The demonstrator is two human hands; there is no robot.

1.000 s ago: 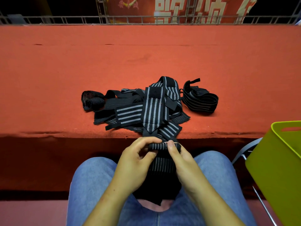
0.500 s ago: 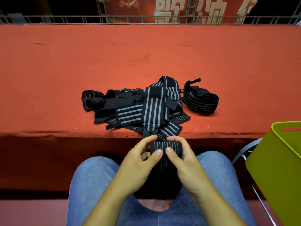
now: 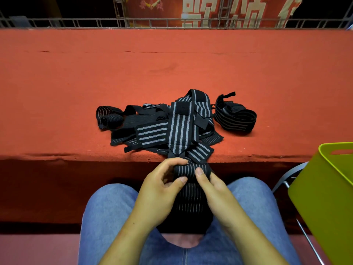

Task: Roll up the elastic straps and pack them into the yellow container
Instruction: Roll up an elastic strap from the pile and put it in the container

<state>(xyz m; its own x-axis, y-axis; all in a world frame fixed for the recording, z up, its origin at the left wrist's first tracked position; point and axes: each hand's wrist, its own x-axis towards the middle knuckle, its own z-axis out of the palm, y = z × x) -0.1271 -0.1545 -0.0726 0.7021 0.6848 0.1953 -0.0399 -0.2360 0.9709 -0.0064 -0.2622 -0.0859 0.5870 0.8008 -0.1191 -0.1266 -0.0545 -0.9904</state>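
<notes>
A black elastic strap with grey stripes (image 3: 189, 170) is partly rolled just in front of the table's near edge. My left hand (image 3: 160, 190) and my right hand (image 3: 214, 190) both grip the roll, thumbs on its near side and fingers curled over the top. Its unrolled tail hangs down between my knees. A pile of loose striped straps (image 3: 172, 127) lies on the red table behind the roll. A loosely coiled strap (image 3: 236, 116) sits apart to the right of the pile. The yellow container (image 3: 328, 192) stands at the lower right; its inside is mostly out of view.
The red felt table (image 3: 95, 83) stretches far back to a metal railing (image 3: 76, 22). A grey chair frame (image 3: 286, 178) shows beside the container. My jeans-clad legs (image 3: 107, 217) fill the bottom of the view.
The roll has grown thicker and climbed towards the table edge as both hands turned it; my thumbs have shifted round it. The pile on the table has not moved.
</notes>
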